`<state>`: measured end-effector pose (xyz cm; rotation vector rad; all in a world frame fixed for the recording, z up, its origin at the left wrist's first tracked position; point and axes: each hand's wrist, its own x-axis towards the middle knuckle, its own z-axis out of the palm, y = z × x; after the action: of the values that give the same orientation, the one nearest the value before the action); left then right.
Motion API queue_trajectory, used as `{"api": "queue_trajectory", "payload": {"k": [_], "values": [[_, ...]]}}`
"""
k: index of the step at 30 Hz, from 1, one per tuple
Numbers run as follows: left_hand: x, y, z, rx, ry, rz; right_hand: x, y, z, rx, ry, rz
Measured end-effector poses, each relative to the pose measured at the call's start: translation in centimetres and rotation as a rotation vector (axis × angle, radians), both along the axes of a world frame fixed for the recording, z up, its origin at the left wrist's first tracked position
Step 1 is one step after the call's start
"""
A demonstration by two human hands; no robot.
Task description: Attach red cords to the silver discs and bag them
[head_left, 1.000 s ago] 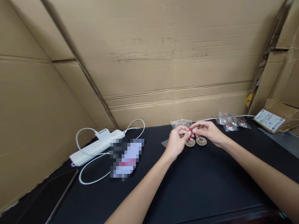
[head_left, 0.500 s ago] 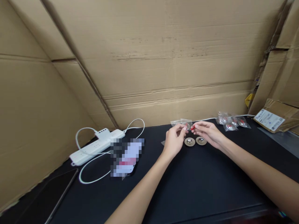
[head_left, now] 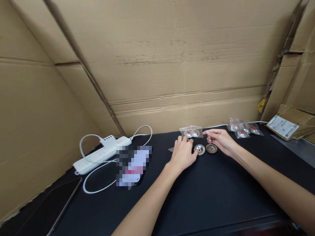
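My left hand (head_left: 183, 153) is low over the black table with its fingers apart. Its thumb tip meets the rim of a small round metal disc (head_left: 199, 149), which has a dished middle and a centre hole. Beside that lies a second metal disc (head_left: 211, 148), just below the fingers of my right hand (head_left: 221, 140). The right thumb and forefinger are pinched together; anything between them is too small to make out. Behind both hands sits a clear bag (head_left: 195, 132) with two shiny discs and red bits in it.
More bagged discs (head_left: 242, 132) lie at the back right, near a torn cardboard packet (head_left: 283, 126) with a white label. To the left are a white power strip (head_left: 92, 159), a looped white cable (head_left: 85, 186) and a blurred-out phone (head_left: 135, 167). Cardboard walls (head_left: 172, 72) enclose the table.
My left hand has dropped toward the table and spread its fingers, uncovering the bag behind. The red bits at both hands' fingertips no longer show clearly. My right hand has barely moved.
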<state>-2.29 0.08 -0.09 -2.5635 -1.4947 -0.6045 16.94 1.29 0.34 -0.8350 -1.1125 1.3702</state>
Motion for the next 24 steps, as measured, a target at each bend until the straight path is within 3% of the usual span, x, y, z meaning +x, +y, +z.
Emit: {"api": "queue_trajectory", "payload": {"k": [6, 12, 17, 24], "values": [[-0.3, 0.3, -0.1, -0.016, -0.006, -0.034, -0.4, -0.2, -0.2, 0.045, -0.141, -0.065], [-0.5, 0.7, 0.2, -0.105, -0.091, -0.04, -1.4, -2.0, -0.5, 0.036, -0.275, -0.05], [-0.4, 0.9, 0.5, -0.134, -0.263, -0.072, -1.7, -2.9, -0.7, 0.068, -0.288, -0.083], [0.1, 0.6, 1.4, -0.311, -0.646, -0.137, -1.1, -2.6, -1.0, 0.096, -0.315, -0.133]]}}
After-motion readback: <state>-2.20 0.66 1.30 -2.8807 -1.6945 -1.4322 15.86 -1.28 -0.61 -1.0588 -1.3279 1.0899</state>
